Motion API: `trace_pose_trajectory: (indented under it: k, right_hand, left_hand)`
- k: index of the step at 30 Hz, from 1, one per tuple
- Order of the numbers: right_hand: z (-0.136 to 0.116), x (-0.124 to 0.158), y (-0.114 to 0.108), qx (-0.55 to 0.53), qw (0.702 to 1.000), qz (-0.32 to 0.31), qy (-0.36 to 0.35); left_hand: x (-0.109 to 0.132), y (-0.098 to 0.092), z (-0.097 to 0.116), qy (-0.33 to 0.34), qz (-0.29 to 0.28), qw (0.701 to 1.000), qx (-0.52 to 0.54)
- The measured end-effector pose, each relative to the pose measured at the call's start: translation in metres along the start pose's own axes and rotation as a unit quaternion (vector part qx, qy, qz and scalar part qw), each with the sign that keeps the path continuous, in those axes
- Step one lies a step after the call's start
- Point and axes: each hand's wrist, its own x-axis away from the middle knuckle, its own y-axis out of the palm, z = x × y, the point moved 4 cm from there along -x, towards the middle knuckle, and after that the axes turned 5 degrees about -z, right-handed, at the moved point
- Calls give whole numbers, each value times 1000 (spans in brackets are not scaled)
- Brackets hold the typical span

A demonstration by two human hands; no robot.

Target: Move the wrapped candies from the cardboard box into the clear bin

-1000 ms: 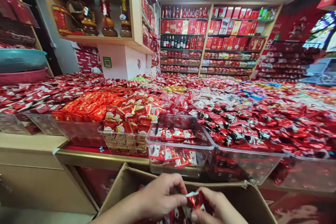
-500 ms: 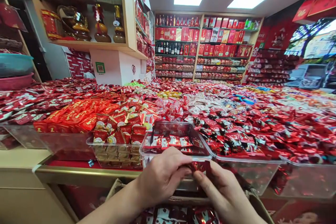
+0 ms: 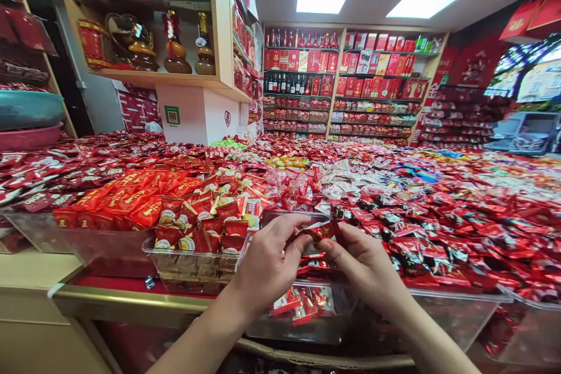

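Note:
Between my two hands is a small red wrapped candy packet [image 3: 319,230], pinched at both ends. My left hand [image 3: 268,260] has thumb and forefinger closed on its left end. My right hand [image 3: 364,260] grips the right end the same way. Both hands are over a clear plastic bin [image 3: 298,330], and they hide much of its rim. Inside the bin, several red-and-white packets [image 3: 302,302] show through the front wall, with more below the held packet.
Durian-labelled packets [image 3: 213,225] fill a clear bin on the left, beside orange-red packets [image 3: 127,201]. Red and black packets [image 3: 429,239] are heaped on the right. A cardboard box edge [image 3: 324,356] lies below the bin. A brass-coloured counter edge [image 3: 131,302] runs left.
Both hands have risen and moved slightly forward over the bin with the packet between them. The view has shifted, so less of the cardboard box shows and more of the bin's front.

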Motion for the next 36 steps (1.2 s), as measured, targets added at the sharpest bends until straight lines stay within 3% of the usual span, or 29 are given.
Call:
trace_pose_trajectory:
  k: [6, 10, 16, 22, 26, 32, 36]
  right_hand:
    - [8, 1, -2, -110, 990, 48, 79]
    - [10, 2, -4, -87, 990, 75, 78]
    - [5, 3, -4, -98, 992, 48, 65]
    - [1, 4, -4, -128, 988, 74, 50]
    - [1, 3, 0, -150, 986, 46, 54]
    - [5, 5, 2, -194, 978, 52, 60]
    - [2, 6, 2, -165, 984, 55, 30]
  left_hand:
    - [-4, 2, 0, -75, -85, 992, 56]
    - [-6, 4, -2, -103, -117, 983, 98]
    - [-3, 4, -4, -123, -143, 975, 116]
    - [-1, 5, -8, -139, -145, 967, 159]
    - [0, 6, -10, -149, -144, 960, 189]
    - [0, 4, -5, -127, -162, 965, 164]
    - [-3, 4, -9, -155, -129, 959, 201]
